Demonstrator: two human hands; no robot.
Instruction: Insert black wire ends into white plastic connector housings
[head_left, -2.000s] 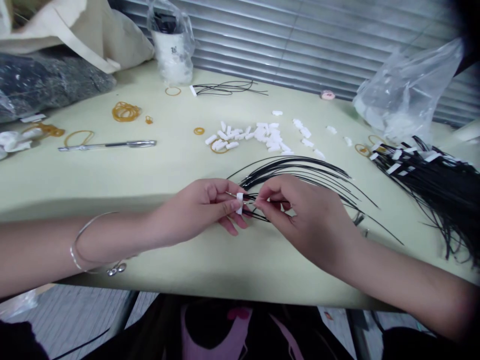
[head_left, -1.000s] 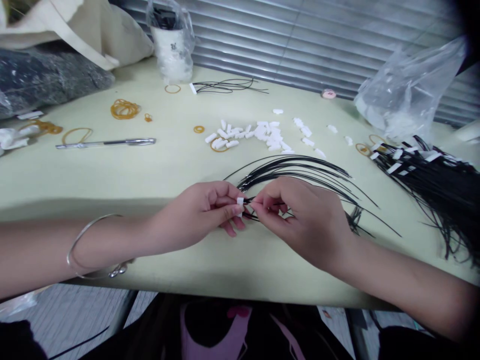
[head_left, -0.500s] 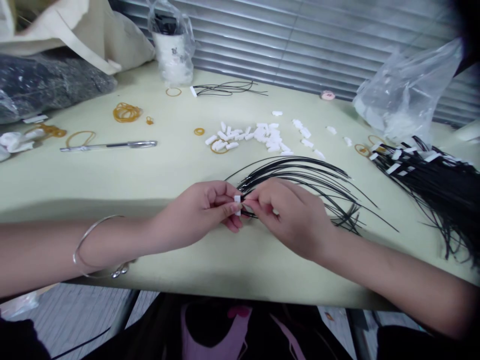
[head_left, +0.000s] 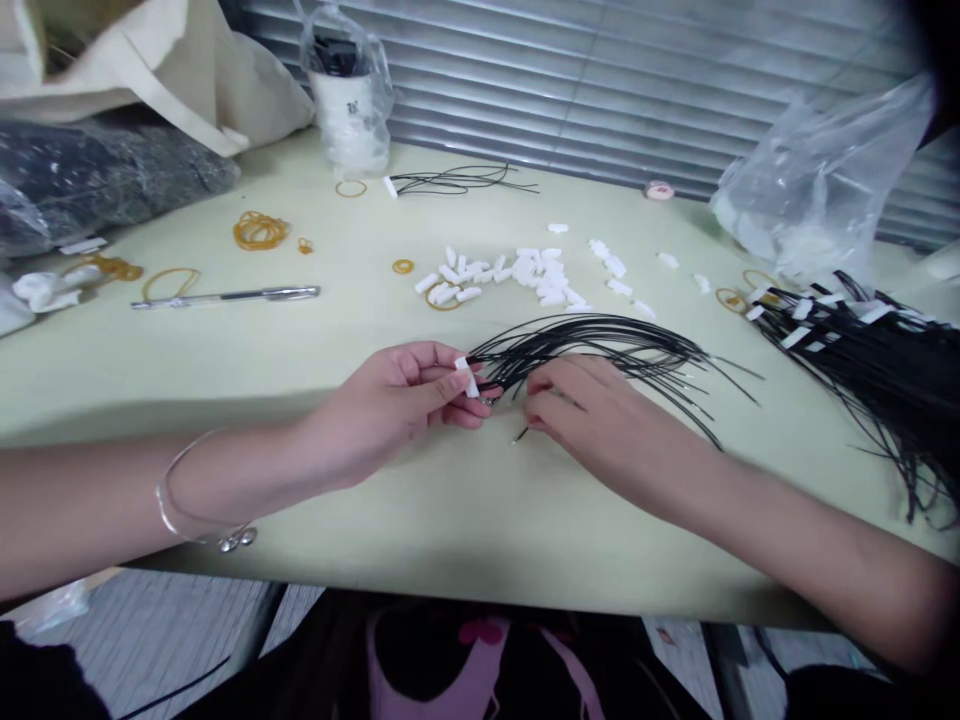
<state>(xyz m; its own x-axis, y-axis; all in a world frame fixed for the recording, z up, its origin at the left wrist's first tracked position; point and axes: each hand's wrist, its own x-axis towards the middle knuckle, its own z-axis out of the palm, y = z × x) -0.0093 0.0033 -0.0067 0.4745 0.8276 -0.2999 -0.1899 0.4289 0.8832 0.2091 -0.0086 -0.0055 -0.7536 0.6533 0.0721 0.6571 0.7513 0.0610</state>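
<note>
Between the thumb and fingers of my left hand [head_left: 420,390] is a small white connector housing [head_left: 466,377]. A bundle of thin black wires [head_left: 600,328] runs to the right from the left fingers, arching over the table; some wires lead into the housing. My right hand [head_left: 589,405] is closed on a single black wire [head_left: 523,434], whose short bare metal tip sticks out below the fingers. This tip is apart from the housing. The far ends of the bundle fan out behind and beyond my right hand.
Loose white connector housings [head_left: 544,275] lie scattered behind the bundle. A pile of finished-looking wire harnesses [head_left: 885,370] sits at the right. A pen [head_left: 225,296], rubber bands [head_left: 259,230], a bagged cup [head_left: 349,115] and a plastic bag [head_left: 810,190] surround the work area.
My right hand has drawn back to the right from the housing and now has a wire tip pointing down-left. My left hand has tilted the housing and shifted slightly left and up.
</note>
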